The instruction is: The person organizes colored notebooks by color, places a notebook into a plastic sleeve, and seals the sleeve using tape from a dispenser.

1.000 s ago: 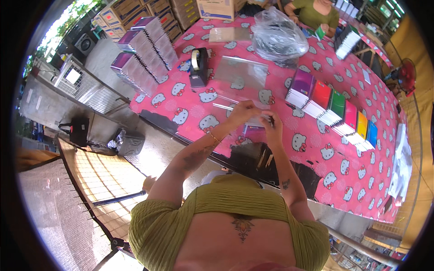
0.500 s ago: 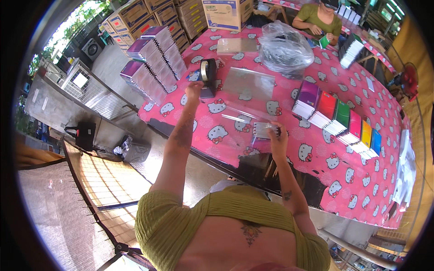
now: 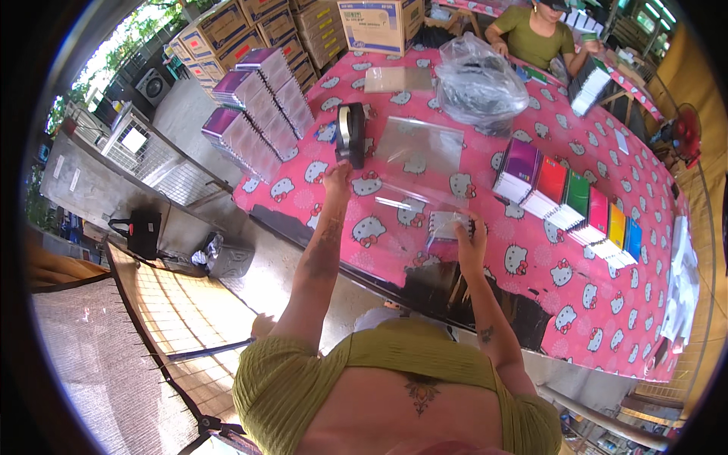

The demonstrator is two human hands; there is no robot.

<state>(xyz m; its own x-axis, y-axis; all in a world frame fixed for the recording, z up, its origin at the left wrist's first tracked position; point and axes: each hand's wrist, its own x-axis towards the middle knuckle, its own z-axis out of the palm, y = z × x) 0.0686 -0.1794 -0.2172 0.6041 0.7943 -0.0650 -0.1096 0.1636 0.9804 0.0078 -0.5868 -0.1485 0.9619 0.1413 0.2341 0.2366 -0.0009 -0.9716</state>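
Note:
My left hand (image 3: 337, 177) is closed in a pinch at the near end of a black tape dispenser (image 3: 351, 140), which carries a roll of clear tape. Whatever lies between those fingertips is too small to make out. My right hand (image 3: 472, 233) grips a small spiral-bound notebook bundle (image 3: 444, 226) near the table's front edge, thumb on top and fingers round its right side. Clear plastic shows about the bundle. Just beyond it, clear plastic sheets (image 3: 422, 144) lie flat on the table.
Stacked purple spiral notebooks (image 3: 250, 114) stand at the left. A row of coloured notebooks (image 3: 565, 193) lies at the right. A crumpled plastic bag (image 3: 481, 83) sits at the back, near a seated co-worker (image 3: 535, 34). Cardboard boxes (image 3: 379, 26) stand behind the pink patterned tablecloth (image 3: 516, 262).
My left hand has moved from beside the dispenser to its near end. My right hand stays on the notebook bundle. Across the table, the co-worker has reached toward the stack of notebooks.

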